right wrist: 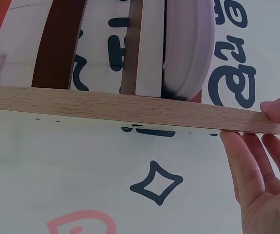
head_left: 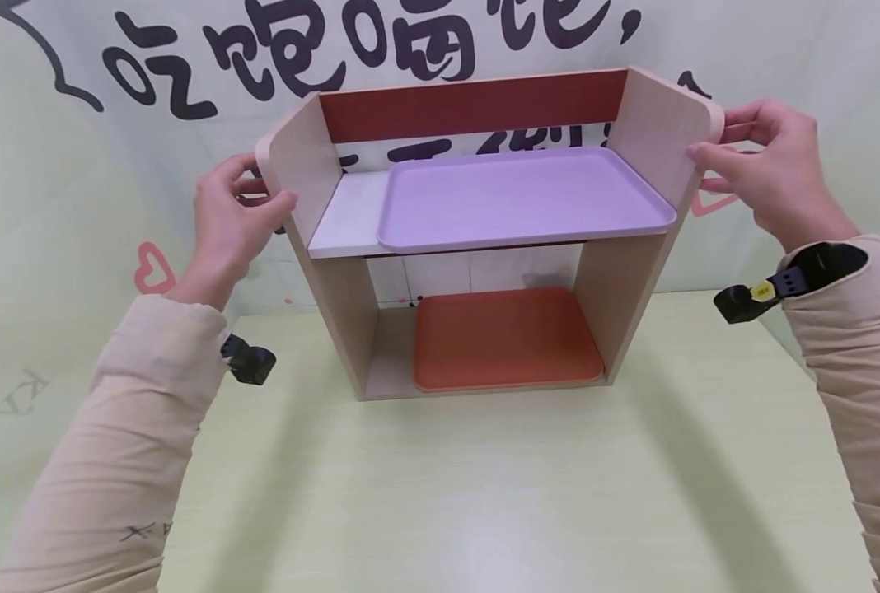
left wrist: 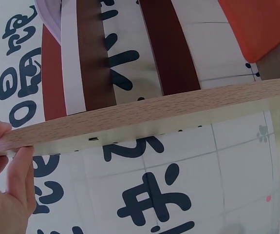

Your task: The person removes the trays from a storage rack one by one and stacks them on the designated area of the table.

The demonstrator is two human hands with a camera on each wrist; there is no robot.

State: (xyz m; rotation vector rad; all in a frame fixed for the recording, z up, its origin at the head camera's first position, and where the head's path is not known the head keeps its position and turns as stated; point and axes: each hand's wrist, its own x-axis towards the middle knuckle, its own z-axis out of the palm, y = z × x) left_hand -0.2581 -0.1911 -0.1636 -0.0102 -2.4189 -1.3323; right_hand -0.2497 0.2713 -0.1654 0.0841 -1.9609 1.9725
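Note:
A two-tier wooden shelf [head_left: 344,321] stands upright on the table in the head view. Its upper tier carries a purple tray [head_left: 521,198], and an orange tray [head_left: 507,342] lies on the lower one. My left hand [head_left: 232,210] pinches the top of the left side panel [left wrist: 154,112], thumb inside and fingers outside. On the other side, my right hand [head_left: 781,165] grips the top of the right side panel [right wrist: 105,107] the same way. In the left wrist view, fingers [left wrist: 20,170] press against the panel's outer face.
Beneath the shelf spreads a pale green table [head_left: 470,486]. Close behind hangs a white cloth backdrop [head_left: 151,148] with large dark characters and pink hearts. A dark red board [head_left: 477,105] spans the shelf's upper back. Small black cameras [head_left: 250,360] sit at both wrists.

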